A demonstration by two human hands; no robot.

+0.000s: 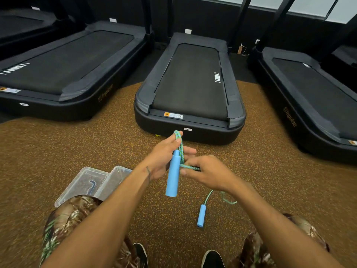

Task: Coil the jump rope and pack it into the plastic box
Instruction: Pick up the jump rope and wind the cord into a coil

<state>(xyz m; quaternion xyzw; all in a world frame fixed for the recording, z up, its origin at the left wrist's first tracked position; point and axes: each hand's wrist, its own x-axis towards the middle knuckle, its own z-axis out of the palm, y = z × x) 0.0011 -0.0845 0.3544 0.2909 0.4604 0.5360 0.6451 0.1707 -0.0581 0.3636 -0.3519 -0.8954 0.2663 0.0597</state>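
Jump rope (181, 151): seemingly soft, light, floppy.
Left hand (164, 155) is clamping loops and handle (172, 176), probably the best hold; right hand (209, 171) is pinching the rope.

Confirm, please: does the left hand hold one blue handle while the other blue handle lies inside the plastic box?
No. The head view shows the other blue handle outside the plastic box, below the right hand; the left hand does hold one blue handle.
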